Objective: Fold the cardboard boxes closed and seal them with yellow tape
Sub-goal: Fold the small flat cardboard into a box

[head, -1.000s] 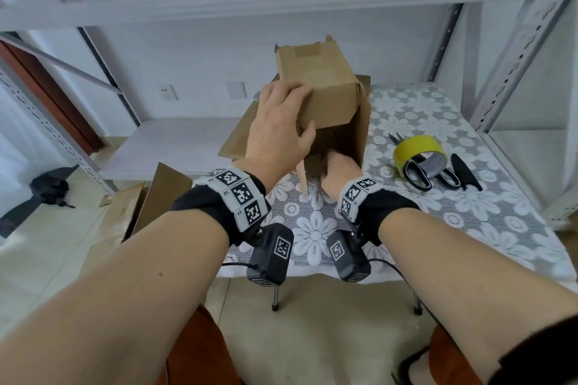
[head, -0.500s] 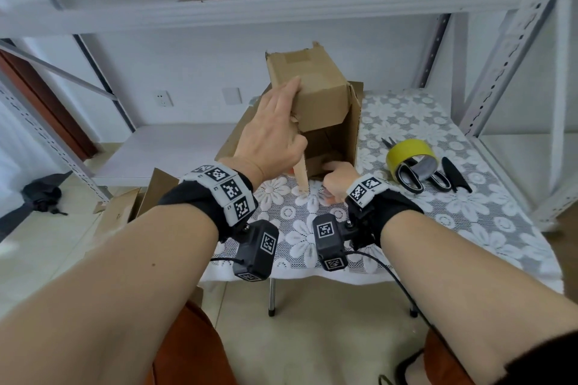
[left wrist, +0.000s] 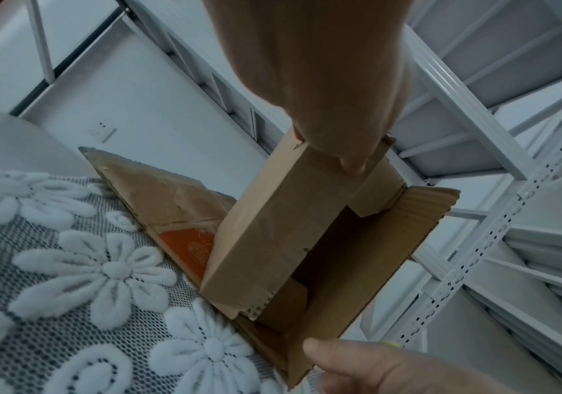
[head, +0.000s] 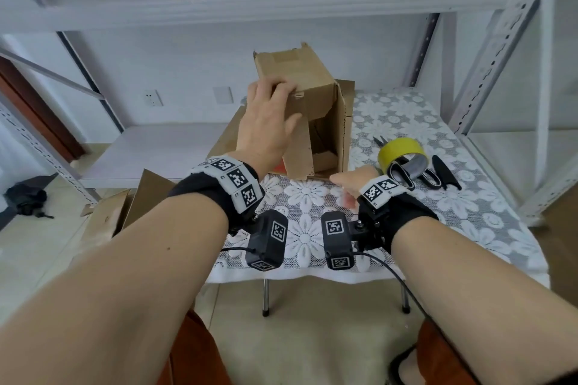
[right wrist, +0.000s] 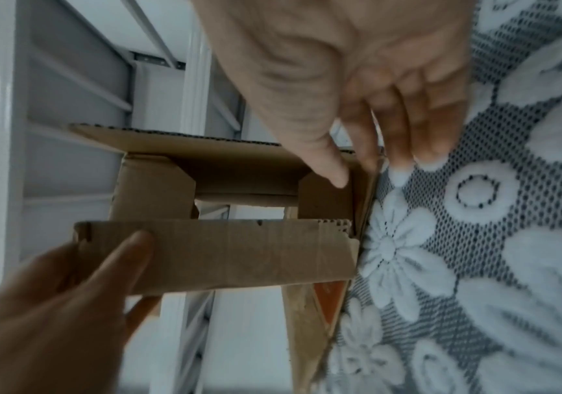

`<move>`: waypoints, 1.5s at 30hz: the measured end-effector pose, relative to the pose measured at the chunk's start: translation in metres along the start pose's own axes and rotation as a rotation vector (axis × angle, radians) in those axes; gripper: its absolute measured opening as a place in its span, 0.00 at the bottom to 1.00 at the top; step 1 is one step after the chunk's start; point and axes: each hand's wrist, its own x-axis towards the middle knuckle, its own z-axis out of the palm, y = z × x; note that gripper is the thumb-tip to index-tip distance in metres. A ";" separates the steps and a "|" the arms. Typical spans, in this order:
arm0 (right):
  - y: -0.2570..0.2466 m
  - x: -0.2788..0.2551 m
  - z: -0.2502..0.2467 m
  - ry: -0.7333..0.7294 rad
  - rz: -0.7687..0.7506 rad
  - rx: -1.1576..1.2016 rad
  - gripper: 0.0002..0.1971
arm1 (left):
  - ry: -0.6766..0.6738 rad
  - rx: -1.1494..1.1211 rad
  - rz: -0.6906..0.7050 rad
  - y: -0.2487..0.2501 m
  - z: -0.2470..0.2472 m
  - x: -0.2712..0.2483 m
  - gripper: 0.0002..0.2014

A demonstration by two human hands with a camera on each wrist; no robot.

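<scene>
The cardboard box [head: 316,109] lies on its side on the surface [head: 406,212], its open end facing the person. The left hand [head: 266,125] presses with straight fingers on the left flap [head: 298,150], its fingertips reaching the box's upper edge; nothing is enclosed in this grip. The flap is swung partway across the opening, and a dark gap remains between its free edge and the right wall.

The right hand [head: 352,180] has withdrawn: one second ago it was inside the opening, below the left grip; it now hovers just in front of the box's lower right corner. In the right wrist view its fingers are relaxed and hold nothing, though their tips lie against the box's lower edge. Inner minor flaps are visible folded inward there.

Judgement: the inner flaps appear tucked, so the outer flaps can now be closed. The right flap [head: 345,94] is not yet folded in.

The yellow tape [head: 402,148] lies to the right of the right grip, near it, with scissors [head: 419,173] resting against the roll. Sealing has not begun.
</scene>
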 end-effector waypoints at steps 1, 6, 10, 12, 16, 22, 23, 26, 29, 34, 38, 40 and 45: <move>-0.004 -0.003 -0.002 0.082 -0.023 -0.078 0.11 | 0.007 -0.026 -0.042 0.001 0.001 0.000 0.21; -0.019 -0.012 0.007 0.115 -0.243 -0.279 0.26 | -0.028 -0.211 -0.263 0.003 -0.001 0.002 0.16; -0.027 -0.014 0.014 0.124 -0.304 -0.176 0.24 | 0.023 -0.258 -0.325 0.007 -0.009 0.005 0.18; -0.031 -0.019 0.013 0.149 -0.338 -0.082 0.22 | 0.060 -0.302 -0.394 0.008 -0.013 0.007 0.19; -0.042 -0.031 0.006 0.160 -0.416 0.189 0.20 | 0.130 -0.277 -0.456 0.008 -0.024 0.017 0.17; -0.067 -0.041 -0.007 0.332 -0.653 0.239 0.13 | 0.216 -0.259 -0.535 0.005 -0.040 0.029 0.16; -0.071 -0.042 -0.011 0.376 -0.680 0.188 0.11 | 0.223 -0.313 -0.576 0.002 -0.042 0.030 0.17; -0.089 -0.052 -0.021 0.535 -0.718 0.004 0.10 | 0.232 -0.470 -0.738 -0.005 -0.051 0.030 0.19; -0.109 -0.066 -0.035 0.661 -0.755 -0.161 0.13 | 0.200 -0.600 -0.845 -0.006 -0.062 0.031 0.20; -0.134 -0.076 -0.046 0.608 -0.737 -0.438 0.14 | -0.049 -0.633 -1.013 -0.003 -0.073 0.024 0.17; -0.132 -0.070 -0.041 0.401 -0.748 -0.478 0.11 | -0.183 -0.468 -1.023 -0.012 -0.063 0.010 0.18; -0.127 -0.065 -0.038 0.368 -0.752 -0.465 0.16 | -0.221 -0.254 -0.906 -0.016 -0.059 0.007 0.19; -0.117 -0.055 -0.043 0.521 -0.589 -0.539 0.15 | -0.166 -0.313 -0.688 -0.011 -0.054 0.008 0.30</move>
